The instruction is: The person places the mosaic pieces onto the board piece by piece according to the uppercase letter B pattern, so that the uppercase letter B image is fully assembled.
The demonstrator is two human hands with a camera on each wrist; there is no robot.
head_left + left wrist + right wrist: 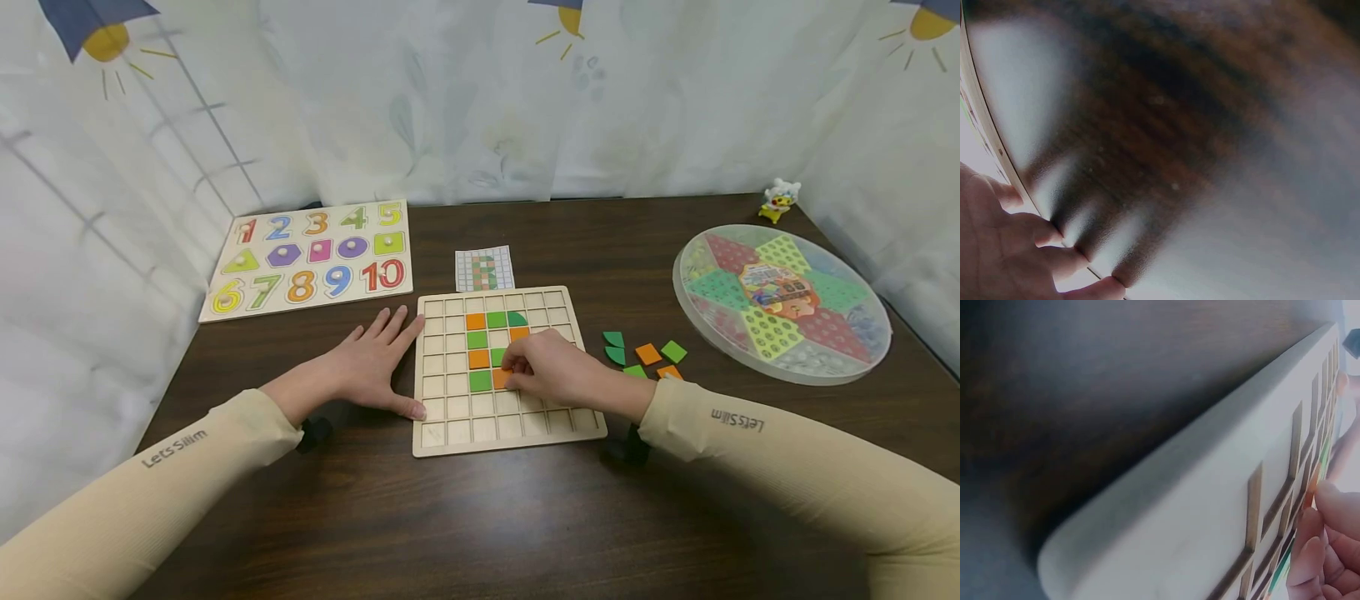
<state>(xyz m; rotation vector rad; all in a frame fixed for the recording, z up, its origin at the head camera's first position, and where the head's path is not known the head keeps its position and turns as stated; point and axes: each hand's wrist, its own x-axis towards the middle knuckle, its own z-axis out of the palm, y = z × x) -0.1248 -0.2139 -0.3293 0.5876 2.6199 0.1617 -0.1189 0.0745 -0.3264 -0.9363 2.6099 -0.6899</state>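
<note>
A wooden grid board lies on the table with green and orange tiles set in its squares. My right hand is over the board's middle, fingers curled and thumb and fingertips at an orange square tile, which they appear to pinch in its square. In the right wrist view, the thumb and fingers of the right hand meet at the board's surface. Spread flat, my left hand rests on the table, with its thumb and index finger touching the board's left edge. Part of the pattern is hidden under the right hand.
Loose green tiles and orange tiles lie right of the board. A small pattern card sits behind it. Number puzzle board stands at left; a round game board and toy figure are at right.
</note>
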